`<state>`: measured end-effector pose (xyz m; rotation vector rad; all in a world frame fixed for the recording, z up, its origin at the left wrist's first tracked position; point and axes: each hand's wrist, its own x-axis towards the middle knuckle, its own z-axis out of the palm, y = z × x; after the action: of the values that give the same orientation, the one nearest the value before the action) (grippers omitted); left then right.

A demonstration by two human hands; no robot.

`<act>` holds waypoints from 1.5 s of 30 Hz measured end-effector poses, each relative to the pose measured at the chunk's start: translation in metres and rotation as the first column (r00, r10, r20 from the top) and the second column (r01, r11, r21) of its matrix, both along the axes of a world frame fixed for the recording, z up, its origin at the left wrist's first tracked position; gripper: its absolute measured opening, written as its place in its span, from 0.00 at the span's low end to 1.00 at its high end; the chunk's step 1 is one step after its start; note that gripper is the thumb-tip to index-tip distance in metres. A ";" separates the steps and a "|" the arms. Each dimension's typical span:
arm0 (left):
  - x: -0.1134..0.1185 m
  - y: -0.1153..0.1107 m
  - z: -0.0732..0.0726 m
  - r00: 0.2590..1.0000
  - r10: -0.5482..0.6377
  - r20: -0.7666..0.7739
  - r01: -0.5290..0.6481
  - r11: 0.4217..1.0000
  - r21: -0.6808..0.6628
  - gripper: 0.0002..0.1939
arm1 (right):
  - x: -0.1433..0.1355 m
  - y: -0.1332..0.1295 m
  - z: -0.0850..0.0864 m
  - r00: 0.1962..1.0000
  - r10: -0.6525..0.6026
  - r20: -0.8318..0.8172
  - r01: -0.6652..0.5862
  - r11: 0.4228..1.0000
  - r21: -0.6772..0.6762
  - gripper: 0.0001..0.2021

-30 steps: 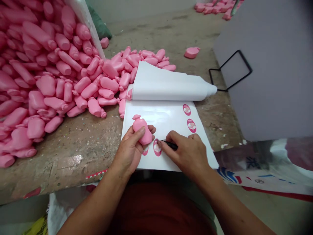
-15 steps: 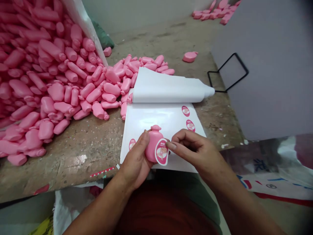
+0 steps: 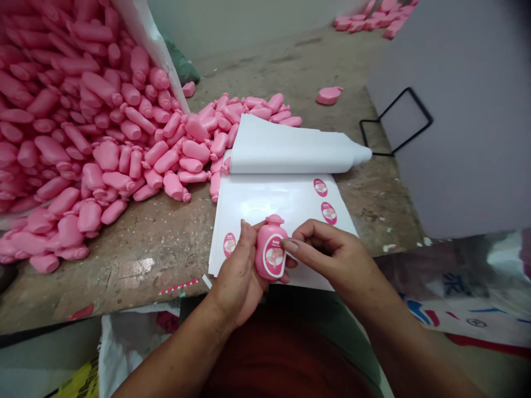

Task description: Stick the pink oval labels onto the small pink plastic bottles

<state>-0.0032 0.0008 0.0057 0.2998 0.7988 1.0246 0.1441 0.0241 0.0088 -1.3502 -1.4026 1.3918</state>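
Observation:
A small pink bottle [image 3: 261, 246] stands nearly upright in my left hand [image 3: 240, 273], its thumb at one side and fingers behind. On the bottle's front lies an oval pink-and-white sticker [image 3: 274, 255]. My right hand [image 3: 323, 246] pinches the sticker's upper right edge between thumb and forefinger; that edge looks slightly off the bottle. Beneath both hands is a white sticker sheet [image 3: 269, 196] with a few oval stickers left on it. Its far part is folded back into a loose white roll [image 3: 290, 152].
Many pink bottles [image 3: 103, 155] spill from a white sack [image 3: 160, 50] at the left. A lone pink bottle [image 3: 329, 95] lies behind the roll, and more [image 3: 377, 19] sit at the far right. A grey panel [image 3: 464, 127] with a black wire frame [image 3: 396, 124] stands at the right.
My left hand has turned the bottle more toward the sticker, which now lies over its front rather than jutting past its right side. The view has shifted slightly left.

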 end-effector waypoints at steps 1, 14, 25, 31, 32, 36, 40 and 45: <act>0.000 0.000 0.000 1.000 0.000 -0.002 0.000 1.000 0.004 0.26 | 0.000 0.000 0.000 1.000 0.005 -0.008 -0.005 1.000 -0.001 0.15; 0.001 -0.001 -0.001 0.999 0.000 -0.053 0.002 1.000 0.029 0.29 | -0.001 -0.002 -0.001 0.999 0.004 -0.050 -0.005 1.000 -0.006 0.13; 0.000 -0.004 -0.002 0.998 0.006 -0.057 -0.003 0.999 0.049 0.28 | -0.001 -0.002 0.000 0.999 0.001 -0.037 -0.001 1.000 -0.008 0.14; 0.000 -0.006 -0.001 0.987 -0.005 -0.159 0.016 0.998 0.067 0.21 | -0.002 -0.008 -0.003 0.988 -0.067 0.141 0.049 0.990 0.129 0.13; 0.000 -0.006 -0.001 0.988 -0.004 -0.156 0.015 0.997 0.071 0.20 | -0.001 -0.010 -0.005 0.971 -0.093 0.222 0.053 0.982 0.180 0.12; -0.001 -0.006 -0.002 0.993 -0.007 -0.120 0.014 0.998 0.056 0.20 | 0.003 -0.015 -0.011 0.818 -0.299 0.492 0.063 0.896 0.439 0.10; -0.003 -0.007 -0.004 0.995 -0.043 -0.085 0.048 0.997 0.053 0.24 | 0.003 -0.014 -0.014 0.853 -0.326 0.407 0.154 0.903 0.401 0.11; -0.005 -0.011 -0.003 0.995 -0.052 -0.081 0.057 0.996 0.067 0.33 | -0.006 -0.006 -0.020 0.990 -0.126 0.066 0.120 0.988 0.093 0.16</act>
<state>-0.0085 -0.0102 0.0028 0.4212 0.8234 0.9951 0.1380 0.0179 -0.0107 -1.4157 -1.3862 1.1977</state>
